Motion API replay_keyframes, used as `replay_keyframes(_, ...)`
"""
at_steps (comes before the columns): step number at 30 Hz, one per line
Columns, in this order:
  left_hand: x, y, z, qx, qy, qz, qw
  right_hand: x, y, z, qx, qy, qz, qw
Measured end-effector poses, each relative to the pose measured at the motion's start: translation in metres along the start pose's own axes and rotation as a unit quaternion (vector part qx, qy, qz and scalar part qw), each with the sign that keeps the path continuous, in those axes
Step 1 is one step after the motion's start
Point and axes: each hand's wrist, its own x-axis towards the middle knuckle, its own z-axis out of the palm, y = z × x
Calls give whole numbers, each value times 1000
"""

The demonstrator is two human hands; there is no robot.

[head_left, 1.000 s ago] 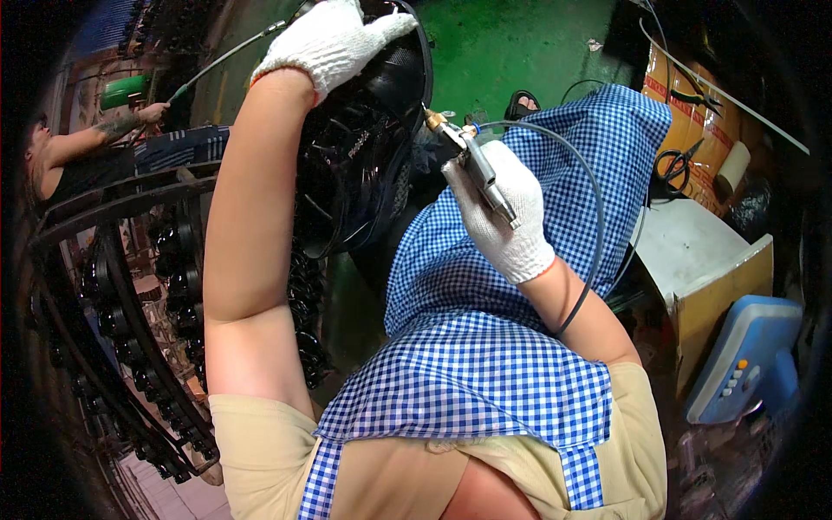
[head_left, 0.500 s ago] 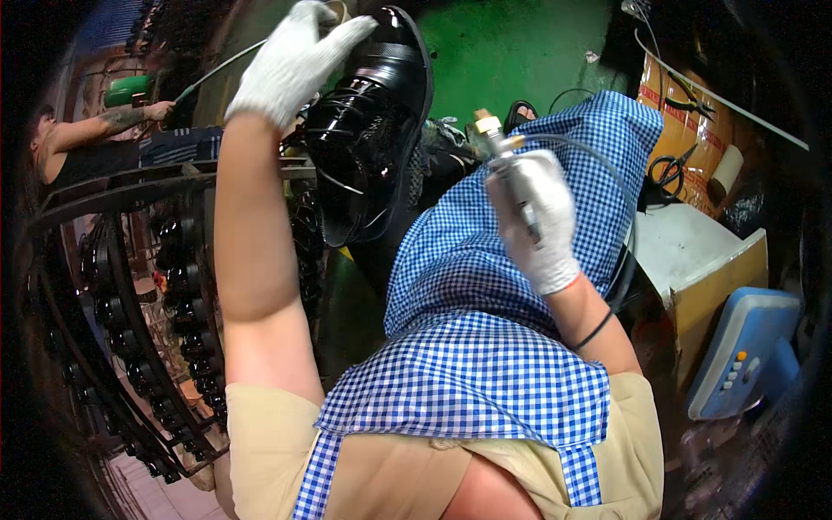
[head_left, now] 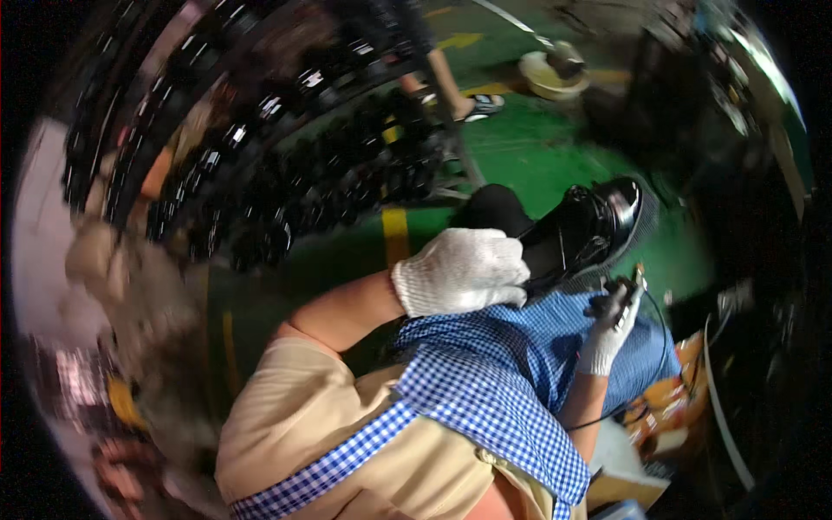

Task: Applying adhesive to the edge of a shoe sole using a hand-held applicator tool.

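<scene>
Just beyond your lap, over the green floor point(head_left: 537, 165), is the black shoe point(head_left: 598, 225), its glossy toe aimed up and to the right. Your gloved left hand point(head_left: 459, 273) lies at the shoe's near end with the fingers curled, perhaps to steady it; blur and dark on dark mean I cannot tell whether they grip it or only rest there. Your gloved right hand point(head_left: 609, 334) has its fingers wrapped around the spray gun point(head_left: 627, 312), its nozzle pointing up beside the shoe and apart from it, which probably keeps the tip off the shine. Its thin hose point(head_left: 666, 329) loops out to the right, likely so it stays clear of the shoe. Your checked apron point(head_left: 485, 390) covers your lap, presumably against marks. Left of you, a rack point(head_left: 303, 165) carries dark, glossy items.
</scene>
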Motion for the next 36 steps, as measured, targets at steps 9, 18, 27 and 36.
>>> replay_keyframes(9, -211, 70, -57, 78, 210, -475, 851, 35, 14, -7, -237, -1, -112, 965)
replay_keyframes(18, -426, 8, -96, 357, 227, -637, 644, 21, -17, -28, -328, -27, -149, 932)
replay_keyframes(27, -556, -139, -190, 365, 226, -638, 639, 43, -27, -68, -459, -7, -224, 860)
replay_keyframes(36, -523, -189, -166, 452, 368, -655, 482, 31, -40, -74, -397, 0, -174, 901)
